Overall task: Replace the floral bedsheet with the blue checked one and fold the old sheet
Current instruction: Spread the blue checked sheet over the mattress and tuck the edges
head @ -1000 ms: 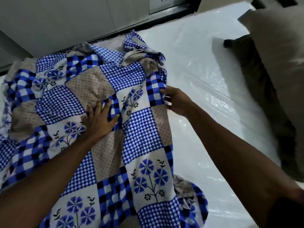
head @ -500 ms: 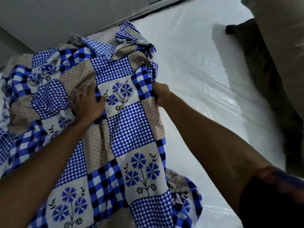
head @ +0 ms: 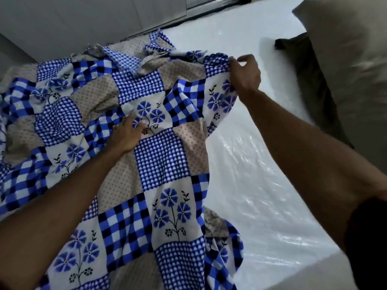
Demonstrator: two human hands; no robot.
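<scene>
Head view: blue checked flower-print cloth bedsheet, heaped toward the left edge of the plastic-wrapped white mattress, is pressed flat by the open-fingered left hand and pinched at its edge by the raised right hand, probably so it can be spread rightward.

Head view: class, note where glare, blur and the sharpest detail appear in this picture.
Head view: glare streaks across the plastic-wrapped mattress; blur smears the pillow and slightly softens the right hand; the blue checked sheet is sharpest near the centre.
</scene>
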